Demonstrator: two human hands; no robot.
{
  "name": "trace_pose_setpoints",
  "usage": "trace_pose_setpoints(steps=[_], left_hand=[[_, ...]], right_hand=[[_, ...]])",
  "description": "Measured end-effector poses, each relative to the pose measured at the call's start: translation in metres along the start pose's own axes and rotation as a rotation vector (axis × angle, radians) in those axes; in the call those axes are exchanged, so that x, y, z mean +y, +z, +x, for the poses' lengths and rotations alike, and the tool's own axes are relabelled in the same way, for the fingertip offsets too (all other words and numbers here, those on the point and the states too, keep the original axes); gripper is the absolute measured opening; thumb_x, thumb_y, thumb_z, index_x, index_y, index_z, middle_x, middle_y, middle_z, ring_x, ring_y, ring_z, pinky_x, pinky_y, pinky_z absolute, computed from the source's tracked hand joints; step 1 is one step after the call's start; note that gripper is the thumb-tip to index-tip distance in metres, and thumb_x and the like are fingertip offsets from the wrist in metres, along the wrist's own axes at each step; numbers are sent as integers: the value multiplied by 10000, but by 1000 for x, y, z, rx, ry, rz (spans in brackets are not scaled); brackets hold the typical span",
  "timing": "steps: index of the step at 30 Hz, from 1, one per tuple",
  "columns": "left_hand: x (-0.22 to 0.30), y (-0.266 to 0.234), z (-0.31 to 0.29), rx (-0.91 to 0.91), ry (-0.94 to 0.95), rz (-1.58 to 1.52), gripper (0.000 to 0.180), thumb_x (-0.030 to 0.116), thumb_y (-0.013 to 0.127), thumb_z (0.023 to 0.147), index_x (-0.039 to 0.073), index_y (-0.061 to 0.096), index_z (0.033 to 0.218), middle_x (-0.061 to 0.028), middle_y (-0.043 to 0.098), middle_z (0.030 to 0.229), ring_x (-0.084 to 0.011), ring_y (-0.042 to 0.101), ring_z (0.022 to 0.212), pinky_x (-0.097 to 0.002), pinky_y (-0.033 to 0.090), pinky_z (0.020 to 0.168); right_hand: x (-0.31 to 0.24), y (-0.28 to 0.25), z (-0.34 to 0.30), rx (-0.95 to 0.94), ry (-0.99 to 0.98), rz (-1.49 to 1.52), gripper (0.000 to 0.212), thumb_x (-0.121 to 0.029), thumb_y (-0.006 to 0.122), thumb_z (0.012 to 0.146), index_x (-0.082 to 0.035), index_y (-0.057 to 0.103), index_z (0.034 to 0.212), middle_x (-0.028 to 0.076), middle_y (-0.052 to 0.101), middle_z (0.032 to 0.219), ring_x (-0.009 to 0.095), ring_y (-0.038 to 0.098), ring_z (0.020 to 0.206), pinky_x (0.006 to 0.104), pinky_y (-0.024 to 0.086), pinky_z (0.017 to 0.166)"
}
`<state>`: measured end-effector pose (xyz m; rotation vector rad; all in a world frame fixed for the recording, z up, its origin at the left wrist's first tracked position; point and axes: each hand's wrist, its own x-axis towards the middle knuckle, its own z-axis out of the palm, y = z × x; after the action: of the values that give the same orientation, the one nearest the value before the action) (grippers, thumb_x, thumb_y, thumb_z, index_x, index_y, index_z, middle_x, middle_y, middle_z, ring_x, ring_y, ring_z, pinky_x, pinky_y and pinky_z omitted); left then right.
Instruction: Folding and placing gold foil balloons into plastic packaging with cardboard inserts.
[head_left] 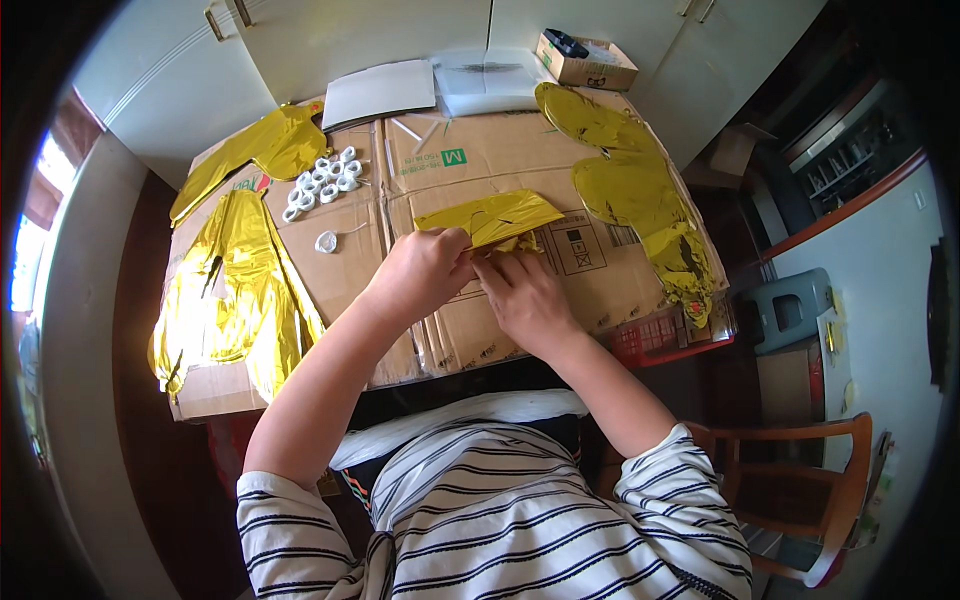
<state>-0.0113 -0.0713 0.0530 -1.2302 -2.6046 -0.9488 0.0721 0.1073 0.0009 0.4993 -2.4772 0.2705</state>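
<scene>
Centre frame: left hand (428,270) and right hand (525,300) fingers pinch folded gold foil balloon (490,214) at near edge; likely light, slippery; edge hold suits.

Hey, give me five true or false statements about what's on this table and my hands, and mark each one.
1. The left hand and right hand meet at a folded, shiny gold foil piece. True.
2. The small white ring-shaped coils sit to the right of the right hand. False: the cluster of small white ring-shaped coils lies beyond the left hand, to its left.
3. A single white coil lies apart from that cluster. True.
4. The small open cardboard box stands at the near left corner. False: the small open tan cardboard box stands at the far right.
5. Large gold foil lies along the right side. True.
</scene>
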Motion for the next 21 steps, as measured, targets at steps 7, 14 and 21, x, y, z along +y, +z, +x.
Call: trace_pose_setpoints(steps=[7,14,21], left_hand=[[-1,0,0,-9,0,-1,121,99,676,820,4,666,895,-175,674,775,-363,673,693,-417,560,657],[-2,2,0,-10,0,-1,128,100,676,821,3,669,905,-175,674,780,-363,675,700,-413,561,662],[1,3,0,2,31,-9,114,105,634,824,4,594,789,-183,640,734,-384,662,688,-449,563,662]], right_hand=[[-12,-3,3,-168,28,-50,445,-240,643,886,-45,615,1284,188,576,1081,374,552,1053,568,454,948],[-15,-1,3,-140,72,-29,521,-280,697,860,-10,590,1292,190,561,1160,383,529,1132,590,429,983],[-15,-1,6,-192,58,-53,515,-282,715,847,-11,597,1269,182,558,1184,380,527,1135,591,407,994]])
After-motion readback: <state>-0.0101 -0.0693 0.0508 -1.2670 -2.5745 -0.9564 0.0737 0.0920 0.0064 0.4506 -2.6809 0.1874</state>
